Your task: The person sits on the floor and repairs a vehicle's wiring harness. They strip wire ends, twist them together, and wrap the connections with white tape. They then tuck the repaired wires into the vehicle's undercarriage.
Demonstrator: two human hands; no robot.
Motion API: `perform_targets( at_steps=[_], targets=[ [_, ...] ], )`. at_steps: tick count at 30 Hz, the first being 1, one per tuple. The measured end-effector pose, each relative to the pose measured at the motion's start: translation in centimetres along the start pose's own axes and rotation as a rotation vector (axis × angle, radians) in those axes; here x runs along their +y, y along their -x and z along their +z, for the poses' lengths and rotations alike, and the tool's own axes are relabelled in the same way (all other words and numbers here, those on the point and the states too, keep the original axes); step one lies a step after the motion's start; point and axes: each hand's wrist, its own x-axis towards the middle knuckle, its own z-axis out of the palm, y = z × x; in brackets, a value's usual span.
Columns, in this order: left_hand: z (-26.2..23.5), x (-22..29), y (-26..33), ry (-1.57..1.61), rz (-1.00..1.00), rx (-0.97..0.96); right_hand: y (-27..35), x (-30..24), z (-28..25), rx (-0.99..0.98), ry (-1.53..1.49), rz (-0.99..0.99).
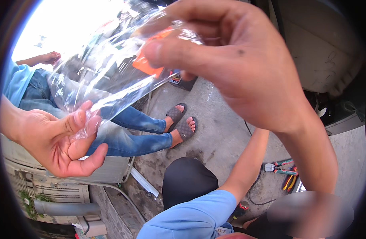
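A crinkled clear plastic bag (pixel 111 85) is stretched between my two hands, high in the view. My left hand (pixel 63 139) pinches its lower edge between thumb and fingertips, palm toward me, with the lower fingers curled loosely. At the upper end, my right hand (pixel 238 59) is closed on the bag, its back toward me and its thumb pressed against the plastic. Right by that thumb shows a bright orange flat piece (pixel 149 61); whether it lies inside the bag or is part of it, I cannot tell.
A seated person in jeans (pixel 147 119) and dark sandals is at the left. Another person's blue sleeve (pixel 191 215) and bare arm are below. Pliers (pixel 280 167), yellow-black handles (pixel 289 181) and a black cable lie on the concrete floor (pixel 214 131). A grey pipe (pixel 67 208) runs lower left.
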Motion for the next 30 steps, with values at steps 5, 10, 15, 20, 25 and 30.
perform_targets(
  at_steps=[5, 10, 15, 20, 25, 30],
  targets=[
    [1.9, 0.0, 0.1, 0.017, -0.008, -0.019, 2.8, 0.6, -6.1, 0.143, 0.119, -0.052],
    [0.1, 1.6, 0.7, 0.078, 0.020, 0.080, 9.1, 3.9, -12.7, 0.202, 0.486, 0.385],
    [-0.7, 0.1, -0.9, 0.126, 0.168, -0.030, 15.1, 7.8, -19.9, 0.418, 0.689, 0.765],
    [-1.8, 0.8, -0.8, 0.047, 0.131, -0.226, 17.3, 11.1, -22.3, 0.493, 0.671, 0.894],
    [-2.6, 1.4, -1.0, 0.094, 0.149, -0.306, 18.2, 14.1, -23.5, 0.436, 0.392, 0.921],
    [-1.3, 1.7, -1.0, 0.018, 0.128, -0.157, 18.9, 15.0, -24.4, 0.145, 0.291, 1.148]
  ],
)
